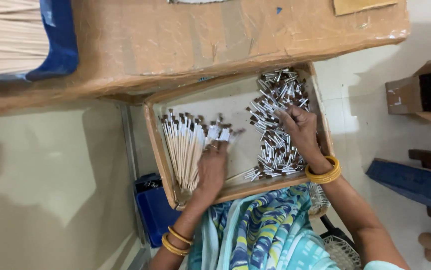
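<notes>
Cardboard tray [161,150] held on the lap, 2 hands inside.
The left hand [211,169] is closed on wooden-handled brushes [185,147] at left; the right hand [300,127], fingers spread, is laid on loose metal brush heads [275,107] farther right.

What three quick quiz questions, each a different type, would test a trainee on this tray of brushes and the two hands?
1. True or false: the left hand rests on the row of wooden-handled brushes lined up in the cardboard tray.
2. Multiple choice: the right hand is on A) the blue bin, B) the loose pile of metal-capped brush heads, C) the bare floor.
3. Fill in: both wrists wear yellow ____.

Key: 1 true. 2 B. 3 bangles.
</notes>
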